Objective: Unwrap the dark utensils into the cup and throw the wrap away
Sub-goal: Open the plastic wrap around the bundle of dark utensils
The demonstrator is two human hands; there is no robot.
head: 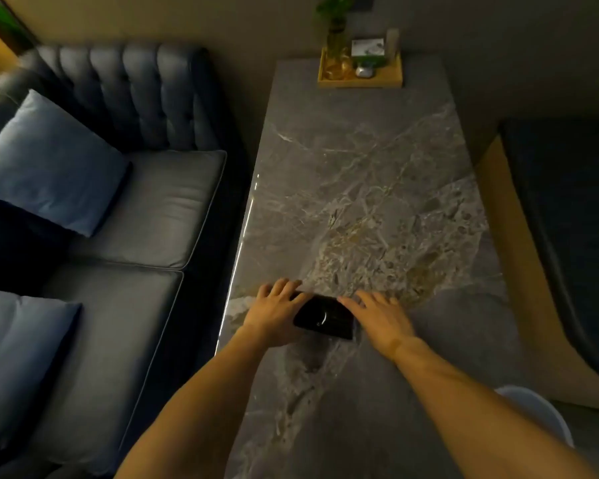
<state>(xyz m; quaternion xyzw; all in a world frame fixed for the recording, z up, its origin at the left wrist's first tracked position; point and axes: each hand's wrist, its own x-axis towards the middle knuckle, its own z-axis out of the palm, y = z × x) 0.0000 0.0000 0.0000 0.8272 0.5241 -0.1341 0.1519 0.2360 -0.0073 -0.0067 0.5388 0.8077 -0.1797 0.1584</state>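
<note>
Hands, left (pixel 274 314) and right (pixel 381 318), rest open fingers on a dark bundle (pixel 324 321); tray (pixel 360 81) holds vase.

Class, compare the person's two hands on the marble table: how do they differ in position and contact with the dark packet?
The left hand lies over the dark packet's left end, near the table edge. The right hand sits farther in, fingertips at the packet's right end. Both are bare, palm down.

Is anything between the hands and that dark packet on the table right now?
Nothing visible. The left hand and right hand are already at the two ends of the dark wrapped packet, which lies flat on the marble table. No cup or bin shows in this view, so the onward path cannot be judged.
</note>
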